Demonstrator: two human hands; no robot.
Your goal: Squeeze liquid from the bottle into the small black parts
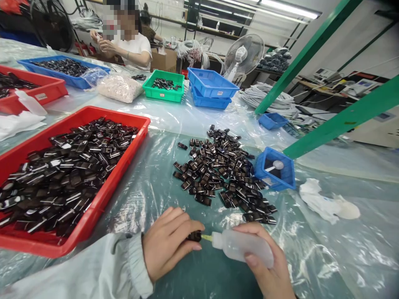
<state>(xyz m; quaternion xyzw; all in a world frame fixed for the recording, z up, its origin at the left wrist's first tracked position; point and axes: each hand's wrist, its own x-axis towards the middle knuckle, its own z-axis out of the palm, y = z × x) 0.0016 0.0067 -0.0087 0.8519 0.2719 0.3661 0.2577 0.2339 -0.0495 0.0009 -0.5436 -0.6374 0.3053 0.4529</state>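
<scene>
Between the thumb and forefinger of my left hand [170, 241] is a small black plastic piece [195, 236], partly covered by the fingers. My right hand [271, 265] is closed around a translucent white squeeze bottle [240, 246], held on its side. The bottle's thin yellowish nozzle [206, 237] points left and meets the end of the black piece, or nearly so; I cannot tell if it touches. Just beyond my hands lies a loose pile of similar black pieces [218, 166] on the plastic-covered table.
A red tray [141, 128] full of black pieces stands at left. Right of the pile are a small blue bin [277, 182] with a white scoop and a crumpled white cloth [324, 201]. Green bars [343, 120] slant at right. Further back are a green tray [162, 94], stacked blue trays [212, 89] and a co-worker [137, 50].
</scene>
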